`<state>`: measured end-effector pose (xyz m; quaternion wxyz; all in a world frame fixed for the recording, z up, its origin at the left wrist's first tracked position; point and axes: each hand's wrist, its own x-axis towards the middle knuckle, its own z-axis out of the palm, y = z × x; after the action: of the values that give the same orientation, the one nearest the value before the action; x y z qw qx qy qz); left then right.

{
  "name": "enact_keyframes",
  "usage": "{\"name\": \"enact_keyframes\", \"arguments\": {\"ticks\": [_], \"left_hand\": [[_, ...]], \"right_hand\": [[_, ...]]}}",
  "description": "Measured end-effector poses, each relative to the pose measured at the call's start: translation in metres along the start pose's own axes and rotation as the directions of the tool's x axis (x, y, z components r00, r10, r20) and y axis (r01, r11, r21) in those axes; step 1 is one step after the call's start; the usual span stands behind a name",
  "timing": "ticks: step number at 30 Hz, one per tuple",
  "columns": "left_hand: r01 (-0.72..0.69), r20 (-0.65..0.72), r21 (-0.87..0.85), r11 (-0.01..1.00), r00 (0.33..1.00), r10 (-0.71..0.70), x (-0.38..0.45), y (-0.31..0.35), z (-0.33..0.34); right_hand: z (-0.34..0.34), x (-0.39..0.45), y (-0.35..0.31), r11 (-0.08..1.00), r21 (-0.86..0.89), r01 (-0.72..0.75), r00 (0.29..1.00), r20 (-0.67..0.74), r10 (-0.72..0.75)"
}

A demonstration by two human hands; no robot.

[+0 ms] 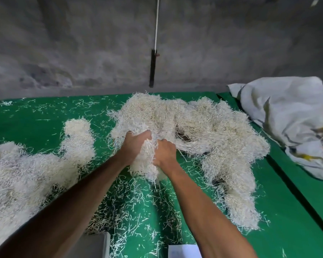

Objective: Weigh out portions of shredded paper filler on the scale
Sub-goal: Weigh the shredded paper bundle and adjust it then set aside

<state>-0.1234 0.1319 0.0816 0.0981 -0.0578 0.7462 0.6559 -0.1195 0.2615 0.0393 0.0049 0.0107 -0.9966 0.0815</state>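
Left hand (136, 144) and right hand (164, 151) each grip one clump drawn from the filler pile (190, 123) on the table (287, 220). Risk: tangled strands drag extra filler, oversizing the portion.

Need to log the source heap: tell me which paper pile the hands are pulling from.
The big centre pile; both hands grip its near edge, not the left pile.
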Motion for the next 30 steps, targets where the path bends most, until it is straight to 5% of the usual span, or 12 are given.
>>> {"name": "enact_keyframes", "arguments": {"ticks": [7,11,14,17,19,21,24,26,28,30], "left_hand": [[0.096,-0.129,-0.102,0.990,0.986,-0.109,-0.011,0.033,0.008],[-0.046,0.022,-0.148,0.988,0.999,0.049,-0.024,0.044,-0.016],[-0.088,-0.047,-0.090,0.992,0.995,0.084,-0.042,0.024,-0.050],[-0.078,-0.230,-0.224,0.972,0.973,0.025,-0.039,-0.007,-0.093],[-0.008,-0.292,-0.151,0.988,0.956,-0.037,-0.043,-0.018,-0.100],[0.024,-0.203,-0.166,0.986,0.977,-0.058,-0.047,-0.030,-0.100],[0.107,-0.082,-0.190,0.976,0.989,-0.124,-0.066,-0.038,-0.102],[0.184,-0.059,-0.168,0.969,0.979,-0.196,-0.088,-0.044,-0.108],[0.076,-0.047,-0.157,0.985,0.995,-0.084,-0.121,-0.048,-0.110],[0.024,-0.040,-0.146,0.989,0.999,-0.030,-0.145,-0.057,-0.116]], "right_hand": [[-0.028,0.028,-0.017,0.995,-0.036,-0.091,0.993,0.076,0.094],[-0.028,0.035,0.008,0.970,-0.036,-0.242,0.952,0.185,0.245],[-0.023,0.035,0.064,0.915,-0.106,-0.389,0.887,0.227,0.403],[-0.022,0.032,0.046,0.886,0.251,-0.390,0.871,0.411,0.267],[-0.017,0.025,0.021,0.821,0.409,-0.399,0.851,0.498,0.166],[-0.017,0.016,0.004,0.861,0.386,-0.330,0.869,0.480,0.118],[-0.033,-0.006,-0.015,0.979,0.120,-0.167,0.942,0.312,0.123],[-0.044,-0.027,-0.039,0.957,0.276,-0.092,0.951,0.309,0.002],[-0.049,-0.057,-0.069,0.774,0.619,-0.137,0.883,0.430,-0.188],[-0.049,-0.092,-0.097,0.724,0.682,-0.109,0.793,0.498,-0.350]]}}
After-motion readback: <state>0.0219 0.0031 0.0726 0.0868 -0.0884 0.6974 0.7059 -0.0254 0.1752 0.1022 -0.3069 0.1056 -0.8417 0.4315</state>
